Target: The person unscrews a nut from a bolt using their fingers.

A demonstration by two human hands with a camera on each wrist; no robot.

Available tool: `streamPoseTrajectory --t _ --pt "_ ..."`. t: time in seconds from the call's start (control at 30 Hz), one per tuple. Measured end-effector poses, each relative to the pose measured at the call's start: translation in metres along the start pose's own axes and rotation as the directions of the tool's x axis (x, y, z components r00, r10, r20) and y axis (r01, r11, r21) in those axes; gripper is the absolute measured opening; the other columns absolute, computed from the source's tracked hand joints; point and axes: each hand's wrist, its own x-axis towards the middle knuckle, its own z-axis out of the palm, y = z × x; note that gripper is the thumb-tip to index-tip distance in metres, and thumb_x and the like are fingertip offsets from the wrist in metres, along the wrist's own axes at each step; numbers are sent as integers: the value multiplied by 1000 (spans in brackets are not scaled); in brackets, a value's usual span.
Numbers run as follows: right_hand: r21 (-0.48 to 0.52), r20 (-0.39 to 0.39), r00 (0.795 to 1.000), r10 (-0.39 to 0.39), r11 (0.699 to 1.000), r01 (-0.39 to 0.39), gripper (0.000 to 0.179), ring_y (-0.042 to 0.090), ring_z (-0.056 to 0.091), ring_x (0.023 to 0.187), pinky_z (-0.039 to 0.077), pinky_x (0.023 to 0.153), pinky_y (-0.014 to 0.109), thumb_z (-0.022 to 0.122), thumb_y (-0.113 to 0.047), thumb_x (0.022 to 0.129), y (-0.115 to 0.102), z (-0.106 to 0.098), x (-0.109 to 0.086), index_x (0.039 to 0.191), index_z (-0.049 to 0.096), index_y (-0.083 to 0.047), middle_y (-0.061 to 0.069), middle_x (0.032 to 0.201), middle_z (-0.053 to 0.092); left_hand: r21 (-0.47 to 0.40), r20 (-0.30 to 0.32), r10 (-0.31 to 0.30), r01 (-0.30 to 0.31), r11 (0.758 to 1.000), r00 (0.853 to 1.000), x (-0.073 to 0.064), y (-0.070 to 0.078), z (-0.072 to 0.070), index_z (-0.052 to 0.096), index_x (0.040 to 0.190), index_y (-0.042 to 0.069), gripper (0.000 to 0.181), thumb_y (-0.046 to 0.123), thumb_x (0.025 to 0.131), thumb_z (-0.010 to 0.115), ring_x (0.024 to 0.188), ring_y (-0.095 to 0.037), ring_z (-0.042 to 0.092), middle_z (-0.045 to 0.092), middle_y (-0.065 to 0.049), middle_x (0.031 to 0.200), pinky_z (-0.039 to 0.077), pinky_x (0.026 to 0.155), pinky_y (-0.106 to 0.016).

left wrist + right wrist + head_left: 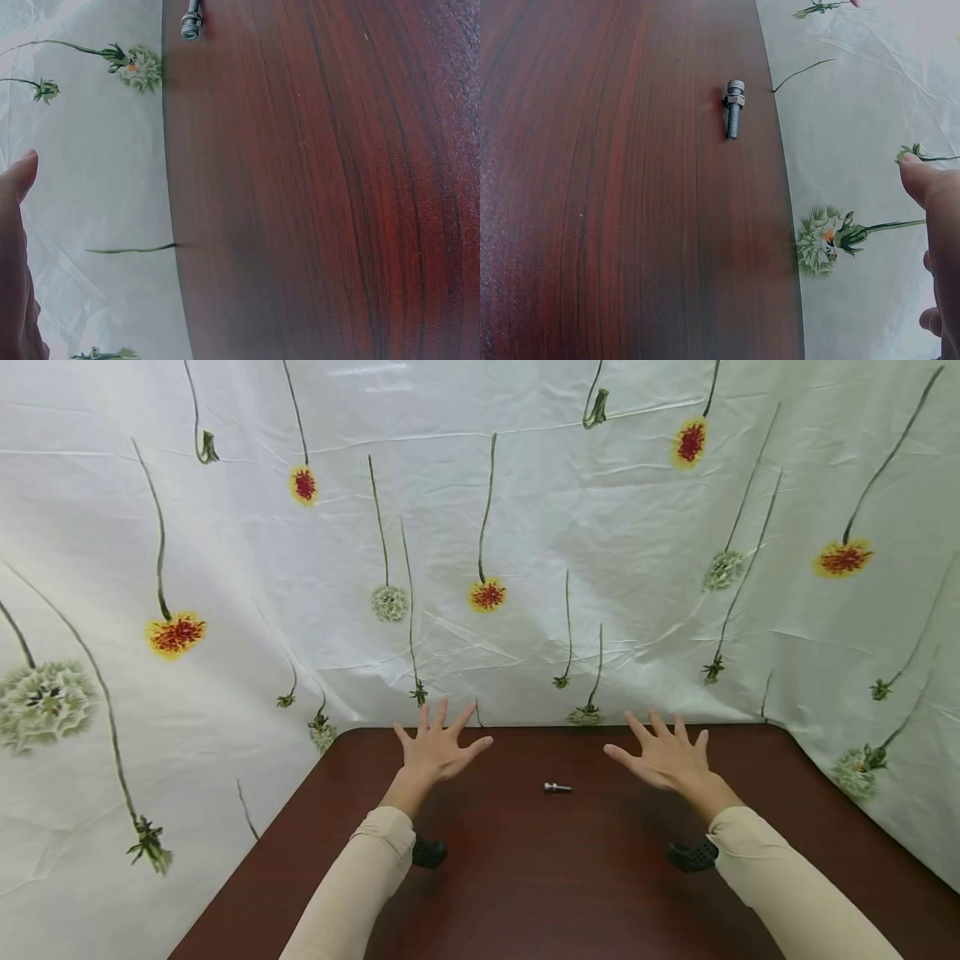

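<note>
A small metal bolt (557,787) with a nut threaded on below its head lies on the dark red wooden table (525,877). In the right wrist view the bolt (735,111) shows its round head, the nut and the bare thread. My left hand (437,749) is held over the table to the left of the bolt, fingers spread and empty. To the right of it, my right hand (667,756) is likewise spread with nothing in it. Part of the bolt (191,26) also appears at the top of the left wrist view.
A white cloth (450,527) printed with flowers hangs behind the table and along its sides. Black wrist devices (429,853) show under both sleeves. The table's far edge runs just beyond the hands.
</note>
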Motion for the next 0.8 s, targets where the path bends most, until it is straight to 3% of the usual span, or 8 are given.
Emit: streamPoseTrajectory --t 0.43,0.6,0.8 --pt "-19 -13 1000 -17 1000 17 93 62 3 147 -5 103 82 38 -79 97 0 2 0 166 26 -18 26 168 15 -34 -9 21 -21 999 1000 4 2 6 23 165 42 84 83 93 39 155 -43 -2 7 -9 173 -10 104 -81" --pt "-22 -17 1000 -26 999 26 91 62 3 147 -5 104 82 40 -76 98 -3 3 3 166 26 -17 26 167 16 -4 -4 37 -37 999 999 8 3 10 19 165 44 83 83 94 38 155 -43 -1 7 -10 173 -4 105 -82" --pt "-14 -30 999 -33 999 33 86 61 7 147 0 104 83 43 -72 100 -11 11 6 165 28 -17 26 166 20 -35 -46 125 -127 991 991 10 8 21 20 165 44 82 81 95 40 156 -40 -2 9 -9 173 -4 105 -82"
